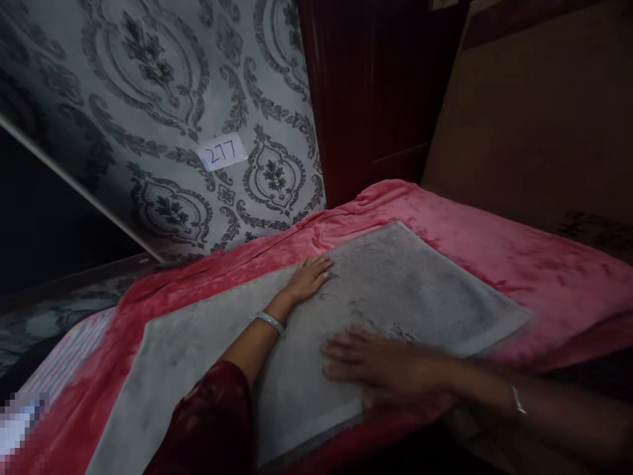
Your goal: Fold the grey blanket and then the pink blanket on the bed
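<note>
Now | grey cloth (420,284): left hand (308,278) spread, far edge | right hand (378,363) spread | room between

Matt, napped grey cloth (420,284); plush pink blanket (494,227) with a faint sheen; smooth dark-red panel (346,99); paper label (222,153).

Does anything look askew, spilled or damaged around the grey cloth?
I see no spill or damage. The grey cloth lies mostly flat, but the pink-red blanket under it is bunched along the patterned surface behind, where the paper marked 277 looks tilted.
</note>
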Demonstrator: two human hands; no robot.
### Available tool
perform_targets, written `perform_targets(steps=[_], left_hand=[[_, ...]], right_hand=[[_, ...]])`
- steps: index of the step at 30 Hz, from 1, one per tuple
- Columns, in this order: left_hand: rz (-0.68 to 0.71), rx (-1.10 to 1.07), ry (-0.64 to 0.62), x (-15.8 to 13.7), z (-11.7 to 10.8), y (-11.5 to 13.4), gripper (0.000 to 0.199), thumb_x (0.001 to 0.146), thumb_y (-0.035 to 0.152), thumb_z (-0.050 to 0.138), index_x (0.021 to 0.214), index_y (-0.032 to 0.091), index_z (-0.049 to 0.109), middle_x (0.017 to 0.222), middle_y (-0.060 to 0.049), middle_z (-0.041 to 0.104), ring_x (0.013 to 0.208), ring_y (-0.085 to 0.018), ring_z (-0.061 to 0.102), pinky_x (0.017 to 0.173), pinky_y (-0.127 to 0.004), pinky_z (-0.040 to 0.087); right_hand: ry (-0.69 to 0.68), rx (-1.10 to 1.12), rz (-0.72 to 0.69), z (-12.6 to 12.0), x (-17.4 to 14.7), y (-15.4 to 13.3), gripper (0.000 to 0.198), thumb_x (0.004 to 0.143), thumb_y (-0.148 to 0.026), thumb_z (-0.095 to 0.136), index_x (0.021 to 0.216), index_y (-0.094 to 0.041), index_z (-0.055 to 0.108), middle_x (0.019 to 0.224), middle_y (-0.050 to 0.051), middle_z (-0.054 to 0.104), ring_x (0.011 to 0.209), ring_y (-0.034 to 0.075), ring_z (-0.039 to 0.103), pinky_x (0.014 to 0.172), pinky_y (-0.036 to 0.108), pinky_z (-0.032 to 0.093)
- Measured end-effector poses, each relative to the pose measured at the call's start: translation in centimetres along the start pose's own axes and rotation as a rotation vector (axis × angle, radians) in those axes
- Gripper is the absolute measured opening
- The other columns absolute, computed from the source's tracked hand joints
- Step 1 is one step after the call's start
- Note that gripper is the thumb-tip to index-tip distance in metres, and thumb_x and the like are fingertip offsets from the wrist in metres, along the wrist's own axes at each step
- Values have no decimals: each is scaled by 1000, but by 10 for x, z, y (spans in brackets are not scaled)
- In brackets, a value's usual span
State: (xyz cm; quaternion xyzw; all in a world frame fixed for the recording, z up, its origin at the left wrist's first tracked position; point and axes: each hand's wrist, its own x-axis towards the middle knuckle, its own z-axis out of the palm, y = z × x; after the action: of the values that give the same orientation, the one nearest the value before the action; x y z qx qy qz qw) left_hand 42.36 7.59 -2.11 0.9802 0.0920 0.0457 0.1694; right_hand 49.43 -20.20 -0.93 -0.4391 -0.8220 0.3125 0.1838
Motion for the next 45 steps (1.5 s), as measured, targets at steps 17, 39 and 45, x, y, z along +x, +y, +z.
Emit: perform_targets(steps=[17, 39, 45], left_hand=[[54, -391, 100, 99, 23, 43, 63, 102, 44, 18, 132, 15, 65, 143, -9, 62, 139, -22, 51, 123, -43, 31], [196, 12, -35, 178, 48, 93, 55, 103, 44, 30, 153, 28, 43, 165, -4, 32, 155, -26, 20, 126, -56, 8], [208, 91, -63, 179, 45, 92, 60, 101, 50, 36, 156, 27, 38, 166, -7, 30, 155, -29, 19, 124, -59, 13]], right_hand=[[315, -353, 414, -61, -5, 99, 64, 102, -50, 47, 159, -23, 34, 166, 15, 22, 154, 33, 10, 120, 66, 8], [716, -574, 1195, -50, -41, 106, 73, 100, -58, 39, 157, -14, 36, 164, 21, 25, 152, 39, 20, 118, 67, 17], [862, -709, 1357, 34, -126, 70, 76, 98, -62, 35, 154, -12, 41, 162, 21, 30, 151, 36, 24, 120, 59, 23]])
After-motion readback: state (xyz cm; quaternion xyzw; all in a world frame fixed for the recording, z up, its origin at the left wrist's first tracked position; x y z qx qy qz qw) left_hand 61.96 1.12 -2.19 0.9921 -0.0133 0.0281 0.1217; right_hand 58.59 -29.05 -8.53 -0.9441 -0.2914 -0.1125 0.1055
